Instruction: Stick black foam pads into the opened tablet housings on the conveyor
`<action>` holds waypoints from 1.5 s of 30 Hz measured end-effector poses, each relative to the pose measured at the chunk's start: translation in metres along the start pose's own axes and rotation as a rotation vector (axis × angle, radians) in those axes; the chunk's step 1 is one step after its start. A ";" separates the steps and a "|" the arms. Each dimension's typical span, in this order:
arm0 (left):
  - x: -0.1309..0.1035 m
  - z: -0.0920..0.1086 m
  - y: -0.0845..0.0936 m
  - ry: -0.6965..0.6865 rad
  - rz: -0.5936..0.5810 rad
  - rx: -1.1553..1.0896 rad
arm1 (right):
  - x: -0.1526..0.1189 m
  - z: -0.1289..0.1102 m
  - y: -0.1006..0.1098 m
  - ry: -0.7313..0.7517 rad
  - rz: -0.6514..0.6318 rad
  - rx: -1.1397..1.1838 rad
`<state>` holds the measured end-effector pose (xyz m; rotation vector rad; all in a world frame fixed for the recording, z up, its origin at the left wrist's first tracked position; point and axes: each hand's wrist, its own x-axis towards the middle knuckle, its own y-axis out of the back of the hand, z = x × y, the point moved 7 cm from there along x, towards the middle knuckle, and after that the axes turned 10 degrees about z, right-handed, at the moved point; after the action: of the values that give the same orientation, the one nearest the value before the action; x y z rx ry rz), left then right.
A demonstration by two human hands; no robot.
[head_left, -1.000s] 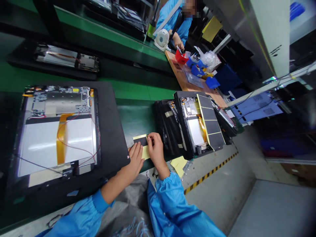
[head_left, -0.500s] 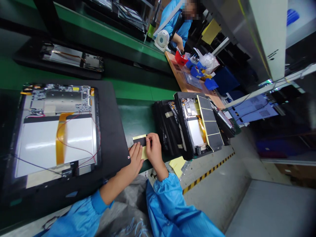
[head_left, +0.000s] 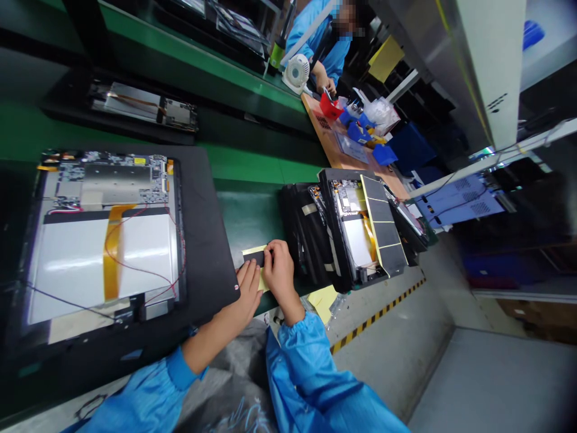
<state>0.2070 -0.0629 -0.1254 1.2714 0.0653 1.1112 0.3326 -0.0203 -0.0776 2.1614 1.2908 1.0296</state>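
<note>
One small black strip [head_left: 253, 257] on yellow paper [head_left: 264, 281] lies on the green bench [head_left: 247, 210], close to its near edge, between a black board [head_left: 202, 210] and a pile of dark cases [head_left: 306, 240].

The left hand [head_left: 246, 294] comes in from seven o'clock, its fingers close together and laid over the strip, apparently holding it steady. The right hand [head_left: 279, 273] comes from four o'clock, thumb and bent fingers gathered at the strip's right side; I cannot tell whether they pinch the strip, the paper or both. The step in hand looks like working an edge loose from the backing. In my judgement the next move calls for a fine grip on one layer only, with the left hand keeping the other down so that nothing creases.

At nine o'clock an opened tablet [head_left: 81, 264] rests on the board, a band of orange tape [head_left: 112, 258] across its white panel. At three o'clock another opened tablet [head_left: 356, 237] leans by the pile, bearing a larger sheet of black panels [head_left: 383, 219]. Loose yellow scraps [head_left: 322, 300] sit at four o'clock. Farther out, toward one o'clock, are a white fan [head_left: 296, 72] and a co-worker's hands [head_left: 322, 81] near a red bin [head_left: 330, 107].
</note>
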 end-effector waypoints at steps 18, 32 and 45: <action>0.045 -0.018 0.030 0.574 0.257 -0.636 | -0.006 -0.050 0.052 0.252 -0.249 0.023; 0.041 -0.039 -0.010 0.828 0.177 -0.830 | -0.024 -0.083 0.107 0.546 -0.303 -0.065; 0.093 0.010 0.028 0.385 0.060 -0.500 | -0.007 -0.137 0.155 0.546 -0.507 -0.089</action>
<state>0.2431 -0.0094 -0.0518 0.6099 0.0342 1.3129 0.3129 -0.1036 0.1102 1.4016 1.8589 1.4566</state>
